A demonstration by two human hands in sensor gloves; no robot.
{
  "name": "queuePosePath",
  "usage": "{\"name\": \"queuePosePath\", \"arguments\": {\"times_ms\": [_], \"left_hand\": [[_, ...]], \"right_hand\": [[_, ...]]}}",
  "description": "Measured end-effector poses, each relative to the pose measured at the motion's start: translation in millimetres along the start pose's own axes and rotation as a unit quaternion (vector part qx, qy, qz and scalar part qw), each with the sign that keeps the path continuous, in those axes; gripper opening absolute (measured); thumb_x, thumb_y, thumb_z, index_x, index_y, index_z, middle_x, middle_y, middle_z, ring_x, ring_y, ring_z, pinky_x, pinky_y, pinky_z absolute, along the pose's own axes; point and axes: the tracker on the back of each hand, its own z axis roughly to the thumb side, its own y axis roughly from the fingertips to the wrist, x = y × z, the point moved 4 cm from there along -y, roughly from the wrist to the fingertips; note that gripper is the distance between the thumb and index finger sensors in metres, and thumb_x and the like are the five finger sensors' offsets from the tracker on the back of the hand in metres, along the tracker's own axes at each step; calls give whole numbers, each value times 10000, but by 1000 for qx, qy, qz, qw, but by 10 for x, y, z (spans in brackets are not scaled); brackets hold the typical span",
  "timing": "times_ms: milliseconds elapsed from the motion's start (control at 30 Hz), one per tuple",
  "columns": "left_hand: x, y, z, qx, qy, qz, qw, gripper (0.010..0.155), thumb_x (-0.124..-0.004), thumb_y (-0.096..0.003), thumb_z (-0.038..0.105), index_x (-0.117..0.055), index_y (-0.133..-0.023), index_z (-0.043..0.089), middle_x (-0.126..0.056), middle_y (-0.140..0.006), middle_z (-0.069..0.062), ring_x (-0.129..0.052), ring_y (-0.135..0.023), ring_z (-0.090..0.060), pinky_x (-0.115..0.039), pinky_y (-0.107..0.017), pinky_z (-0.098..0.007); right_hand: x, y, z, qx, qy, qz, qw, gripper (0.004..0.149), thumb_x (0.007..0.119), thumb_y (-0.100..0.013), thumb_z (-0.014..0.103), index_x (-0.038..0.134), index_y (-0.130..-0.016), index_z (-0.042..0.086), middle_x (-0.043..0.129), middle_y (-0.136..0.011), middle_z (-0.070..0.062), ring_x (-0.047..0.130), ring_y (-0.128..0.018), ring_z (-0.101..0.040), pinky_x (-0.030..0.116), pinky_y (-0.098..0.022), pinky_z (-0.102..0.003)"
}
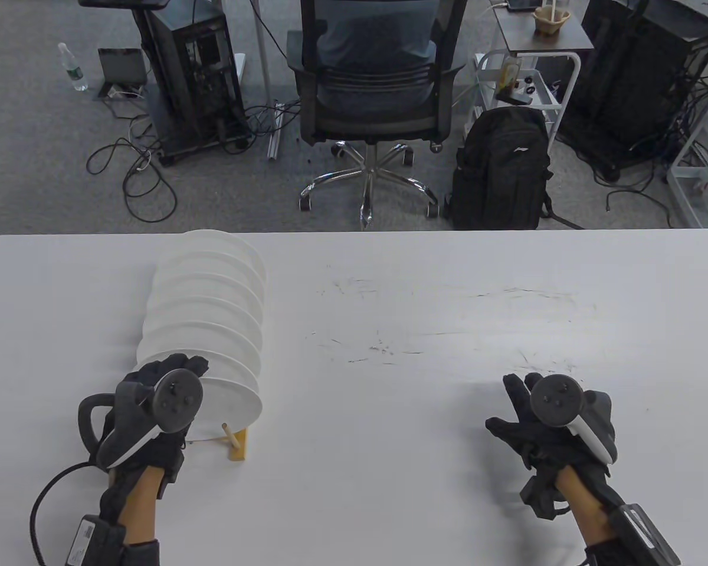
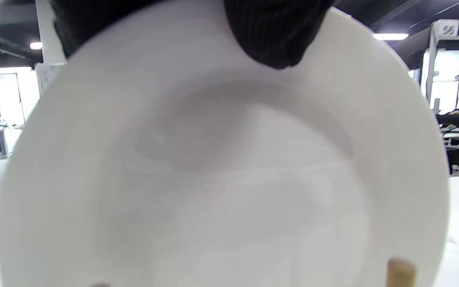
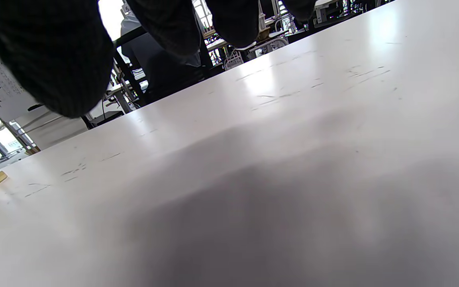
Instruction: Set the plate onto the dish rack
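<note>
L hand (image 1: 153, 407) holds top rim of nearest plate (image 1: 230, 395), upright in dish rack (image 1: 236, 443) at bench's (image 1: 425, 330) left; R hand (image 1: 543, 424) empty, fingers loosely spread, well apart to the right.

Plates (image 1: 203, 312) upright in rack (image 1: 238, 443), table (image 1: 448, 413) left; chair (image 1: 371, 88) behind.

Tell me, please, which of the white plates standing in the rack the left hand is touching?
The nearest plate, at the row's end closest to the person. The left hand grips its top rim, fingertips over the edge; the plates behind it stand untouched.
</note>
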Motion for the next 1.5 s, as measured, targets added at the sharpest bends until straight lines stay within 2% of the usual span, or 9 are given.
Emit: {"name": "queuePosePath", "arguments": {"times_ms": [100,167,333,500,667,767,1000,1233,1500], "left_hand": [[-68,-20,-69,17,10,-11,1000,460,-754,-499,239,-832,-947,310,-839,-1028,-69,-896,-900,-437,-725,-645,-619],[-83,-25,-113,36,22,-42,998,479,-747,-517,257,-780,-994,292,-792,-1063,-88,-843,-941,-458,-687,-666,-634],[58,9,-89,36,46,-34,998,571,-757,-518,336,-684,-1075,231,-732,-1097,-140,-788,-962,-507,-660,-670,-652],[385,110,162,8,28,41,999,611,-748,-507,440,-687,-1080,237,-740,-1097,-140,-789,-964,-506,-657,-672,-656],[479,131,660,-27,78,55,995,766,-683,-503,576,-522,-1160,216,-546,-1197,-163,-538,-1073,-584,-499,-716,-725],[366,95,1025,-56,90,50,993,817,-658,-495,616,-454,-1177,213,-468,-1220,-165,-434,-1096,-596,-428,-723,-746],[-182,-33,1616,-99,123,-17,987,903,-604,-467,701,-352,-1194,230,-331,-1238,-178,-292,-1103,-611,-348,-714,-773],[-618,-96,1737,-103,120,-44,986,908,-591,-461,723,-339,-1194,251,-275,-1243,-167,-244,-1104,-607,-300,-702,-786],[-845,-110,1691,-97,108,-65,987,896,-594,-459,719,-369,-1188,249,-322,-1235,-172,-281,-1100,-606,-316,-698,-786]], "right_hand": [[29,-9,7,0,6,7,1000,807,798,-457,494,425,-1107,196,272,-1190,-172,152,-1039,-582,141,-665,-799],[45,-17,13,-1,8,12,1000,802,795,-460,488,424,-1107,194,269,-1189,-172,135,-1037,-581,124,-663,-796],[65,-37,27,1,12,17,1000,797,788,-465,479,418,-1108,184,261,-1187,-178,105,-1031,-577,98,-660,-788],[97,-24,55,4,39,35,999,846,777,-471,487,307,-1112,199,179,-1187,-167,11,-1017,-561,32,-645,-778],[125,-18,114,-3,65,36,997,845,765,-474,485,283,-1110,207,137,-1183,-160,-38,-1004,-547,-9,-632,-769],[136,-5,140,-9,66,38,997,855,753,-478,488,245,-1106,207,102,-1177,-160,-63,-993,-545,-22,-624,-765],[164,-1,142,-12,64,63,996,870,748,-481,488,214,-1102,197,56,-1166,-161,-123,-966,-531,-58,-607,-755],[163,-13,125,-13,55,66,996,858,737,-486,483,214,-1101,193,54,-1162,-170,-125,-963,-532,-59,-604,-755],[171,-18,85,-5,50,76,996,856,733,-489,478,208,-1099,185,49,-1157,-179,-129,-958,-533,-60,-602,-754]]}}
